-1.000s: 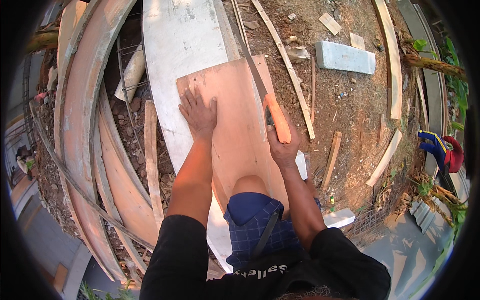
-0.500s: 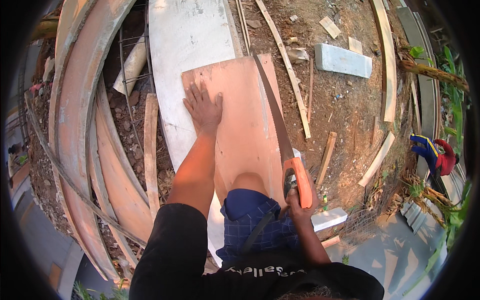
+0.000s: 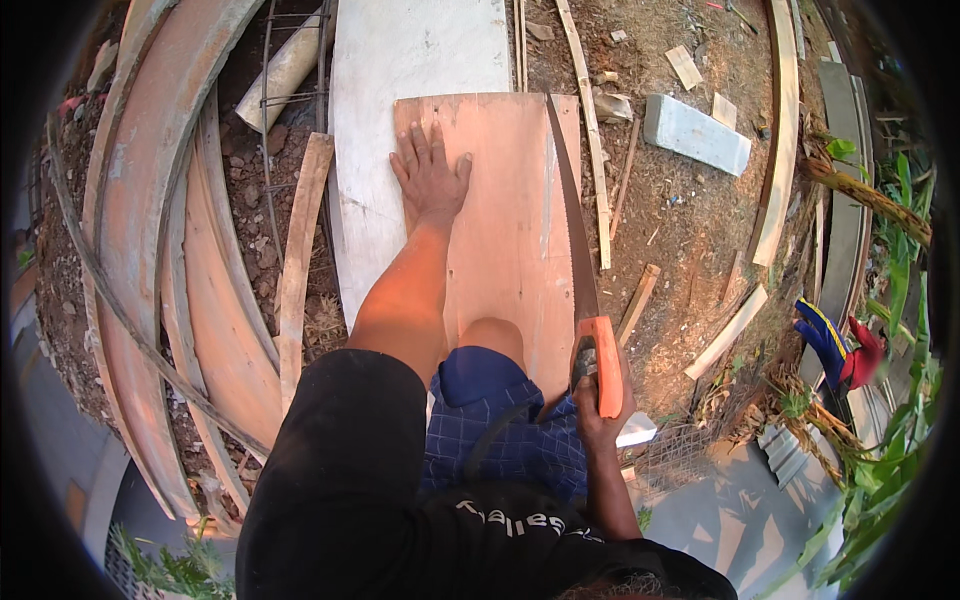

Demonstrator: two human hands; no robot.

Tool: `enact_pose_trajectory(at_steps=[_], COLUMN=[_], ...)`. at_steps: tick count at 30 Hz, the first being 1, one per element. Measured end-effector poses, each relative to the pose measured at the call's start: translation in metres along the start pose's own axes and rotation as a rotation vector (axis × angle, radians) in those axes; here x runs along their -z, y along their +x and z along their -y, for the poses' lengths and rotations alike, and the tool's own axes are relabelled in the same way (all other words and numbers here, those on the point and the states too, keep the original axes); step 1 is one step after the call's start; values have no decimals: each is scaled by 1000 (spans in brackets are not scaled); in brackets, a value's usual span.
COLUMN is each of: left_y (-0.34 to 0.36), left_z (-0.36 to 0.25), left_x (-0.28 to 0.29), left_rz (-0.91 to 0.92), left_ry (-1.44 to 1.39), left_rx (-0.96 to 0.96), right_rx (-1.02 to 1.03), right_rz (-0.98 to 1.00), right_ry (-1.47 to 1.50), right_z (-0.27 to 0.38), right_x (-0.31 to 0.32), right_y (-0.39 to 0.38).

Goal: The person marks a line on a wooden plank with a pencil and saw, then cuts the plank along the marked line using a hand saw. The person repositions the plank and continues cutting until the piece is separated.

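While the spread left hand [image 3: 433, 188] touches plywood [image 3: 495, 235], the right hand [image 3: 603, 425] grips a saw [image 3: 584, 275]; letters [image 3: 520, 520] mark the shirt [image 3: 340, 480].

Plywood board [image 3: 490, 220]: reddish-brown, roughly rectangular, small dark spots, pale streak toward right side, long axis near-to-far, mid-scene. Handsaw [image 3: 580, 250]: orange handle near right, long dark blade running far and slightly left along board's right side, toothed edge left, tip at board's far edge.

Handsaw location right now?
Head view, right of centre: the handsaw is gripped in the right hand, extending along the right side of the wooden board.
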State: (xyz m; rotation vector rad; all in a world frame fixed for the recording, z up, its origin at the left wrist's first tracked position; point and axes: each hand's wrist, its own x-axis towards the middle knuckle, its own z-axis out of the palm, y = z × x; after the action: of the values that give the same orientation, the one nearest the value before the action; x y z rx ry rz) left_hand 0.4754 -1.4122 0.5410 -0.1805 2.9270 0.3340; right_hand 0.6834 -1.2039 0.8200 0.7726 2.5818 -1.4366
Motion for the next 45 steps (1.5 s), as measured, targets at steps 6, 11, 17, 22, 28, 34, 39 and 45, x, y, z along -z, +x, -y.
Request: enact_pose_trajectory(at_steps=[6,11,17,22,28,34,39,45], left_y=[10,6,0,12,9,0,20,2], left_z=[-11,-6,-3,-16,-5,-4,-15,2], left_x=[0,-9,-9,-3,0,-1,-4,-8], left_rz=[59,-41,-42,24,54,31,-49,-15], left_ry=[-4,23,-8,31,117,68,21,33], left_rx=[-2,-36,-32,-42,18,24,-65,-1], right_rx=[-68,-194,-163,-236,-280,-250,-197,-248], right_rz=[-47,46,47,-9,42,66,12,62], right_ry=[275,266,-6,345,210,84,352,76], right_z=[0,13,48,-11,-4,31,18,6], right_x=[-91,-81,23,-78,-28,19,-94,2], right_y=[198,220,5,233,140,53,285,82])
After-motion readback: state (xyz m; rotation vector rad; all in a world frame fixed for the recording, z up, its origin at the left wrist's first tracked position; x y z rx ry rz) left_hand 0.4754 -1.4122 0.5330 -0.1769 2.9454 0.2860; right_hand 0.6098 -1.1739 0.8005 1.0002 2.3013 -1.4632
